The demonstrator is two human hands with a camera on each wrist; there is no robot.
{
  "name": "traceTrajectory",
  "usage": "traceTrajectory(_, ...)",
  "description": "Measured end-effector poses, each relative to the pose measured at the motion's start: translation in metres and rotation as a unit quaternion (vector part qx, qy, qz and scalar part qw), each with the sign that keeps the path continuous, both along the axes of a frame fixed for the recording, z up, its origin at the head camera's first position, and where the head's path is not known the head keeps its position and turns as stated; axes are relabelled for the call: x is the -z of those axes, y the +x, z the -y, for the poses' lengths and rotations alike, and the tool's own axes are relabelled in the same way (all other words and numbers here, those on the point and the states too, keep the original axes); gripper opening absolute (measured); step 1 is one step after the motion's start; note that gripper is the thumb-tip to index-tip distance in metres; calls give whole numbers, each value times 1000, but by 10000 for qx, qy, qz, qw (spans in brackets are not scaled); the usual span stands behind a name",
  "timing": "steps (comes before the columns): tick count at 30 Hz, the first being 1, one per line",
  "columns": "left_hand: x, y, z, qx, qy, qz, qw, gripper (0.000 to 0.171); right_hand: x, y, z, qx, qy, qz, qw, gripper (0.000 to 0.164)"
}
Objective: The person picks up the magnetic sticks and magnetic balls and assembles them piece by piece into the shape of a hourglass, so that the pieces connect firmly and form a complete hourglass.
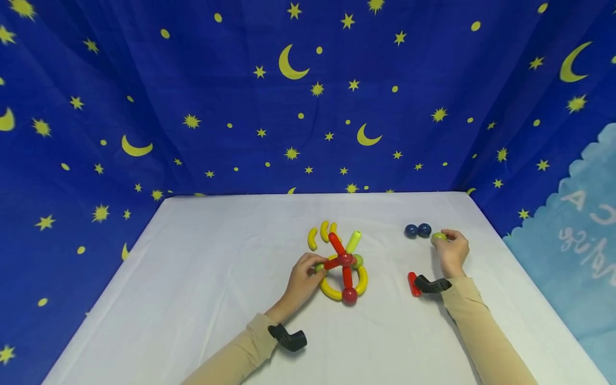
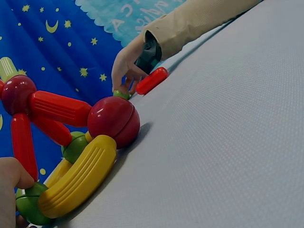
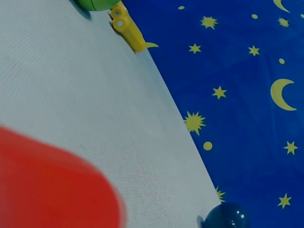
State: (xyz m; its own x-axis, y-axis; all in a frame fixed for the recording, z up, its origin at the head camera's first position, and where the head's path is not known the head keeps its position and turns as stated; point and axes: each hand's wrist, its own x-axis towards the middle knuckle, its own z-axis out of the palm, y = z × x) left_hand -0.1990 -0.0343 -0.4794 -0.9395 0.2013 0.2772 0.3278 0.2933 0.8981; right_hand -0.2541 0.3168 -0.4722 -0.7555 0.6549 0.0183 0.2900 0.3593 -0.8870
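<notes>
In the head view a magnetic-rod structure stands mid-table, with a ring of curved yellow rods (image 1: 331,290) and a red ball (image 1: 345,260) on top, joined by red rods (image 1: 347,277). My left hand (image 1: 302,277) pinches a green ball (image 2: 33,204) at the ring's left corner. Another red ball (image 2: 114,122) sits at the near corner. A light-green rod (image 1: 354,242) and a red rod (image 1: 336,243) stick up from the top. Off to the right, my right hand (image 1: 454,254) grips a loose green ball (image 1: 438,238) low at the table, fingers around it.
Two dark blue balls (image 1: 417,230) lie just left of the right hand. A loose red rod (image 1: 413,284) lies near the right wrist's black camera mount (image 1: 433,285). Several curved yellow rods (image 1: 313,239) lie behind the structure. A starry blue curtain (image 1: 240,107) borders the white table (image 1: 192,278).
</notes>
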Motion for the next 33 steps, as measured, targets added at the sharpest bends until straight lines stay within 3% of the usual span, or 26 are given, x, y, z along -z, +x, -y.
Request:
traceTrajectory(6, -9, 4, 1, 15, 32, 74, 10000, 21, -1, -1, 1, -37, -59, 292, 9995, 48)
traceTrajectory(11, -7, 5, 0, 12, 0, 106, 9999, 21, -2, 2, 2, 104, -124, 179, 9997, 48)
traceTrajectory(14, -1, 3, -1, -12, -26, 131, 9999, 21, -8, 4, 7, 228, 8, -115, 9997, 46)
traceTrajectory(17, 15, -3, -2, -84, -23, 43, 10000, 20, -21, 6, 22, 107, 94, -606, 9981, 43)
traceTrajectory(21, 26, -8, 1, -78, -31, 19, 10000, 20, -44, 10, 53, -710, -224, -1248, 9894, 42)
traceTrajectory(24, 25, -10, 3, -16, -103, 125, 9999, 21, -61, 15, 78, -1652, -606, -1465, 9734, 42)
traceTrajectory(29, 29, -16, 3, -2, 3, -35, 10000, 20, -83, 17, 115, -3307, -672, -1408, 9308, 40)
traceTrajectory(33, 31, -16, 1, -22, 34, -85, 10000, 19, -91, 14, 141, -4230, -380, -1342, 8953, 36)
